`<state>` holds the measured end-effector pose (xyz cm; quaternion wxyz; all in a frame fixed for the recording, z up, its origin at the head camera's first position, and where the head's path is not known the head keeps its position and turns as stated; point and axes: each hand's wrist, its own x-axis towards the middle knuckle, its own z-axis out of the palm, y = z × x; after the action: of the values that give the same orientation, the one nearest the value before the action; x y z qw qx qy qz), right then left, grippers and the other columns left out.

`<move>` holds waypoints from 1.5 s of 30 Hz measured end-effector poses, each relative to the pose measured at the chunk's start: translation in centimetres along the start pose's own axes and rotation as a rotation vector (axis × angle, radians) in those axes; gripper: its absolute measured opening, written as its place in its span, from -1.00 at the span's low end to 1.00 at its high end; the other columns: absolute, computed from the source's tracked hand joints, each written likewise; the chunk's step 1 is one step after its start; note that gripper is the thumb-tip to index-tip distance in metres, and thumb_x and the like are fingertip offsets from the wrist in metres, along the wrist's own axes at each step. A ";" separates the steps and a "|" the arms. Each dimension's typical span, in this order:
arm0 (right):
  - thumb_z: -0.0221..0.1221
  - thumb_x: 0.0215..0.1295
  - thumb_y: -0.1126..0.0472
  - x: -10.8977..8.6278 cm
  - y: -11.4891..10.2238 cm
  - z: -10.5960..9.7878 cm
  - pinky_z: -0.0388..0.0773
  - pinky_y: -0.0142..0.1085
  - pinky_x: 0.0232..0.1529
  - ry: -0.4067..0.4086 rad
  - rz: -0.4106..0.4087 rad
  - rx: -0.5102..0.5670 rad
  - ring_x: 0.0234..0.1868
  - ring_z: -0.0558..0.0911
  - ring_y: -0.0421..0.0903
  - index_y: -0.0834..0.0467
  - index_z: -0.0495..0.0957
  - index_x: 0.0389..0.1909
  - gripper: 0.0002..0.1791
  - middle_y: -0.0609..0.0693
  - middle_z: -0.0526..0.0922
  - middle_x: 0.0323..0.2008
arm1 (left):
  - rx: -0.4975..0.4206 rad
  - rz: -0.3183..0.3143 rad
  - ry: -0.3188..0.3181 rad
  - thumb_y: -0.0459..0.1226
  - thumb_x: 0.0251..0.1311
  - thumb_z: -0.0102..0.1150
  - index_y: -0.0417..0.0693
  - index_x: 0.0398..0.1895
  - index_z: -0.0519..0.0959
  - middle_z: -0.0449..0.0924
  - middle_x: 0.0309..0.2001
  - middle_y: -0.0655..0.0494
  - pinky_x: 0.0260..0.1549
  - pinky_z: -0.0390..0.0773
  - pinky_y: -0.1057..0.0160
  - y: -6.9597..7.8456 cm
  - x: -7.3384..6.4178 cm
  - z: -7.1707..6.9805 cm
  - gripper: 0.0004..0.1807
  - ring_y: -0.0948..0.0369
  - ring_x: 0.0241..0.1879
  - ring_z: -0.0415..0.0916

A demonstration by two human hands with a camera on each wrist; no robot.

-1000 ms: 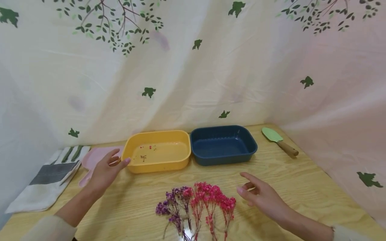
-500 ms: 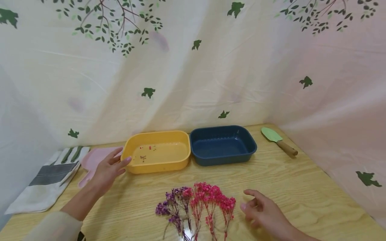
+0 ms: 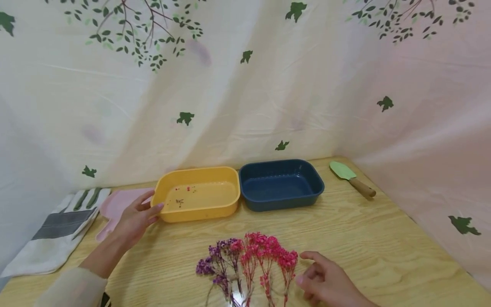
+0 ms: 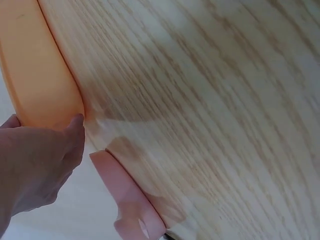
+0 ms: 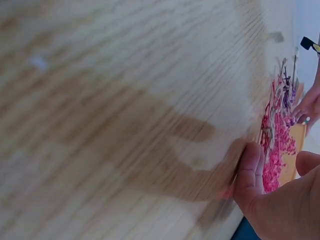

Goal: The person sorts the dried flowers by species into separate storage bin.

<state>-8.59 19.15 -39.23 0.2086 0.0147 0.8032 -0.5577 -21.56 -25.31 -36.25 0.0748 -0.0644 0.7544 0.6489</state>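
Note:
My left hand grips the left end of a yellow rectangular basin, thumb at the front corner and fingers further back along the rim. In the left wrist view, the thumb lies against the outer wall of the basin. Bits of pink and dark plant matter lie inside it. My right hand is low beside the rightmost pink dried-flower sprig, fingers bent, thumb and index finger apart, nothing held. More pink sprigs and purple dried flowers lie to its left, their stems toward me.
A dark blue basin stands right of the yellow one. Further right lies a trowel with a green blade and wooden handle. At left are a pink dustpan-like piece and white-and-grey gloves. A patterned cloth hangs behind the table.
My left hand has closed in on the yellow basin's left end. My right hand has come down and toward me, then left to the pink flowers.

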 end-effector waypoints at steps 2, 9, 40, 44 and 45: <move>0.32 0.20 0.03 0.2 -0.2 0.4 0.64 -0.18 -0.44 0.001 -0.009 -0.026 -0.46 0.58 -0.03 0.39 0.21 0.31 -0.19 0.03 0.58 -0.39 | -0.009 -0.009 0.012 -0.27 0.36 0.09 -0.06 0.54 -0.21 -0.09 0.44 -0.39 0.25 0.35 0.10 -0.1 0.1 0.0 -0.14 0.03 0.25 0.27; 0.35 0.13 -0.05 1.1 -1.0 1.6 0.45 -0.28 -0.52 0.013 -0.058 -0.197 -0.45 0.47 -0.06 0.35 0.24 0.31 -0.13 0.01 0.51 -0.39 | -0.003 -0.040 0.024 -0.26 0.36 0.10 0.02 0.55 -0.21 -0.06 0.44 -0.36 0.23 0.34 0.07 -0.2 0.5 -0.1 -0.13 -0.10 0.33 0.18; 0.12 -0.02 0.67 3.4 -2.3 -0.4 0.54 -0.28 -0.71 -0.058 -0.160 -0.191 -0.67 0.49 -0.10 0.28 0.25 0.35 -0.19 0.08 0.40 -0.37 | -0.013 0.027 -0.011 -0.26 0.30 0.18 -0.13 0.53 -0.19 -0.01 0.39 -0.43 0.09 0.52 0.24 -0.5 0.5 -0.6 -0.09 0.36 -0.06 0.48; 0.12 -0.06 0.68 3.6 -2.3 -0.9 0.65 -0.16 -0.62 -0.070 -0.047 -0.022 -0.55 0.49 -0.05 0.29 0.22 0.37 -0.15 0.11 0.35 -0.35 | -0.018 0.034 -0.017 -0.26 0.29 0.18 -0.14 0.53 -0.19 0.00 0.38 -0.43 0.07 0.54 0.26 -0.6 0.6 -0.7 -0.08 0.38 -0.08 0.49; 0.12 -0.06 0.68 3.6 -2.3 -1.0 0.66 -0.15 -0.60 -0.078 -0.028 0.011 -0.53 0.49 -0.05 0.30 0.20 0.38 -0.14 0.11 0.36 -0.34 | -0.017 0.036 -0.020 -0.26 0.30 0.18 -0.15 0.53 -0.19 0.00 0.38 -0.43 0.07 0.54 0.27 -0.6 0.6 -0.7 -0.09 0.39 -0.09 0.49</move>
<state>-12.81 18.41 -38.13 0.2318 -0.0170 0.7916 -0.5651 -22.07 -26.05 -36.81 0.0701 -0.0450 0.7493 0.6570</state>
